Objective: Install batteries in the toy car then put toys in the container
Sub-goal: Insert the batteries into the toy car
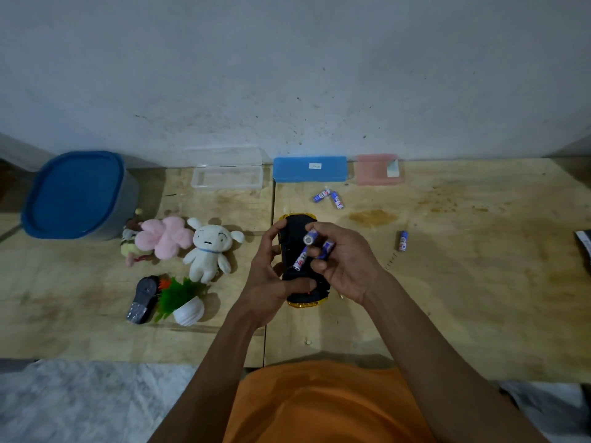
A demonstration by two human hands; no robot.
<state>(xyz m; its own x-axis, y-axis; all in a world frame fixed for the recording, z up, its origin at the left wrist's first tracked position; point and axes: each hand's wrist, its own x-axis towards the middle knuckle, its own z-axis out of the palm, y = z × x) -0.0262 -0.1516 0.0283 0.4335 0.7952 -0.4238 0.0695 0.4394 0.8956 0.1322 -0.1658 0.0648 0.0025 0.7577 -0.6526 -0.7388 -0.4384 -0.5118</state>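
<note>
A person's left hand (271, 276) holds the upturned yellow toy car (299, 260) above the plywood desk (447, 282), while the right hand (339, 263) has its grip closed on several blue batteries (315, 247) over the car's underside; left of the car, a white plush doll (209, 247) lies before the blue-lidded container (76, 195)

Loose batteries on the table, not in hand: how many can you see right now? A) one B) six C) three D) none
C: two batteries lie together near the blue case, and a single battery lies apart, right of the right hand, which holds others over the toy car.
</note>
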